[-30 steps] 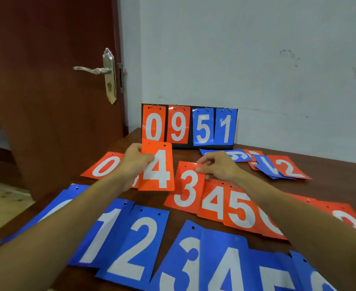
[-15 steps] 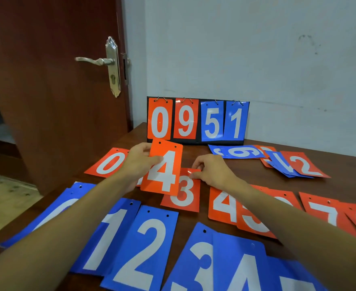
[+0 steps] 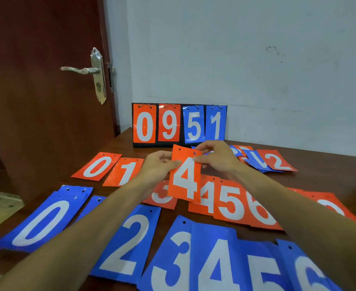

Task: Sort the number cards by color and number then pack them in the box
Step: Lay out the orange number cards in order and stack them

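An orange 4 card (image 3: 185,175) is held upright above the table. My left hand (image 3: 159,164) pinches its left edge and my right hand (image 3: 217,157) grips its upper right edge. Under it runs an orange row: 0 (image 3: 97,166), 1 (image 3: 125,172), a partly hidden 3 (image 3: 162,196), another 4 (image 3: 207,199), 5 (image 3: 230,201), 6 (image 3: 263,215). A blue row lies nearer me: 0 (image 3: 42,219), 2 (image 3: 128,244), 3 (image 3: 173,257), 4 (image 3: 217,263), 5 (image 3: 263,274). My left forearm hides the blue 1.
A flip scoreboard (image 3: 179,124) reading 0 9 5 1 stands against the wall at the back. A loose pile of blue and orange cards (image 3: 271,161) lies at the back right. A brown door with a metal handle (image 3: 80,70) is open to the left of the wooden table (image 3: 330,177).
My right hand left the orange 3 on the table and came up to take the right edge of the orange 4. My left hand carried that card rightward.
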Motion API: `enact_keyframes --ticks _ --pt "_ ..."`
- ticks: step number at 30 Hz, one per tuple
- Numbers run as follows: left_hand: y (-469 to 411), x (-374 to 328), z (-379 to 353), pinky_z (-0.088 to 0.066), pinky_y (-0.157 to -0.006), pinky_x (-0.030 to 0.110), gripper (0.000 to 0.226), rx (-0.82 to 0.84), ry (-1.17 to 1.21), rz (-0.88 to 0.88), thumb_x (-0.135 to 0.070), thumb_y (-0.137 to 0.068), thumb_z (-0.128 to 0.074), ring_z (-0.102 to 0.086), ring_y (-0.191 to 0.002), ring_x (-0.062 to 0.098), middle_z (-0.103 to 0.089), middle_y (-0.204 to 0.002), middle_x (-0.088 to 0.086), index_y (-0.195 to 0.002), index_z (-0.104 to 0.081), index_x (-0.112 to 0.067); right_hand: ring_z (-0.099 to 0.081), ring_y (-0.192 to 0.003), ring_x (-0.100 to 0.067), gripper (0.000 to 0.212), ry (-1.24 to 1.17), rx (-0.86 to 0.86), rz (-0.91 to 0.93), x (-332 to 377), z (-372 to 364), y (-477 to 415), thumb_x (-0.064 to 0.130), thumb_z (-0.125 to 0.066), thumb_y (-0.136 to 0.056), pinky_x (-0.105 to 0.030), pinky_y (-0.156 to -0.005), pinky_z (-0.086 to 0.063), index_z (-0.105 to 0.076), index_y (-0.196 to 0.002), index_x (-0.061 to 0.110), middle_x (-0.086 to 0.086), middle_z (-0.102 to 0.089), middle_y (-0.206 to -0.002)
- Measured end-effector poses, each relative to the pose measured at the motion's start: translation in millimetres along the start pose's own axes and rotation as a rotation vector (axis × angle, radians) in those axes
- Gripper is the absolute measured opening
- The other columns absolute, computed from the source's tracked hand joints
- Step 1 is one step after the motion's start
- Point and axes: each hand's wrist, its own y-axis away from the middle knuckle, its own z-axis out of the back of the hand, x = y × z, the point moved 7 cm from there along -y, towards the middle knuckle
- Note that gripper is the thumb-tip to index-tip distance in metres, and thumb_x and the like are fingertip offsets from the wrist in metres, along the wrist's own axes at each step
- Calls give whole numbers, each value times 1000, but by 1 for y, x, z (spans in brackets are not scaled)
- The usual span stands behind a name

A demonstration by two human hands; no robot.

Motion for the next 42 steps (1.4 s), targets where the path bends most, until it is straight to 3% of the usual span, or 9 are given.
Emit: enact_keyframes --ticks 6,11,20,24,28,34,38,40,42 --pt "1 -1 -4 -51 -66 20 27 4 -283 -75 -13 -89 -60 -64 -86 10 -66 -94 -3 -115 -61 -20 -66 -72 -15 28 138 91 -154 -39 20 13 13 -76 -78 -30 -71 -58 -66 -105 12 -1 -63 -82" --pt "1 0 -9 -49 -68 21 23 16 -371 -97 -12 -88 -59 -61 -87 9 -64 -95 -4 -107 -61 -25 -55 -77 -4 33 439 64 -16 -36 10 20 23 -77 -77 -13 -63 -42 -65 -106 15 8 -58 -85" --pt "-23 2 -34 -43 -69 15 20 78 -560 -166 -13 -88 -58 -58 -96 6 -62 -102 -6 -104 -64 -24 -58 -96 -10 39 599 59 82 -40 8 7 34 -78 -74 -26 -86 -51 -62 -107 20 3 -59 -107" --pt "-54 -1 -52 -41 -67 12 18 61 -648 -220 -15 -92 -54 -56 -91 3 -63 -106 -4 -106 -65 -20 -59 -92 -14 22 618 -62 96 -57 39 -10 30 -70 -83 -28 -84 -51 -65 -99 16 -1 -62 -103" --pt "-96 3 -71 -47 -92 28 29 -6 -756 -205 -22 -94 -53 -54 -112 15 -60 -124 3 -122 -59 -15 -54 -112 -21 26 645 -30 49 -88 62 -37 24 -61 -89 -30 -95 -44 -63 -112 13 -5 -59 -120" --pt "-134 19 -102 -22 -109 43 50 -71 -975 -70 -37 -96 -44 -31 -134 26 -46 -139 8 -140 -35 -17 -41 -133 -23 43 640 93 -13 -114 55 -68 24 -48 -96 -36 -112 -33 -46 -138 13 -7 -44 -145" --pt "-146 19 -106 -32 -106 41 56 -231 -592 -60 -30 -91 -58 -39 -130 27 -46 -139 8 -139 -34 -14 -43 -130 -23 40 646 134 11 -119 46 -68 12 -43 -96 -33 -109 -33 -49 -136 13 -8 -47 -142" --pt "-148 21 -104 -46 -93 34 59 -281 -248 -26 -16 -87 -67 -53 -117 26 -52 -130 11 -135 -35 -8 -46 -127 -23 39 634 132 44 -116 45 -67 8 -42 -95 -32 -107 -35 -54 -132 13 -7 -52 -138" --pt "-147 20 -104 -51 -82 31 54 -314 -139 1 -5 -83 -69 -59 -104 25 -58 -122 15 -130 -43 -3 -47 -126 -22 39 612 154 52 -115 44 -64 7 -42 -94 -32 -107 -37 -56 -130 13 -7 -54 -136"
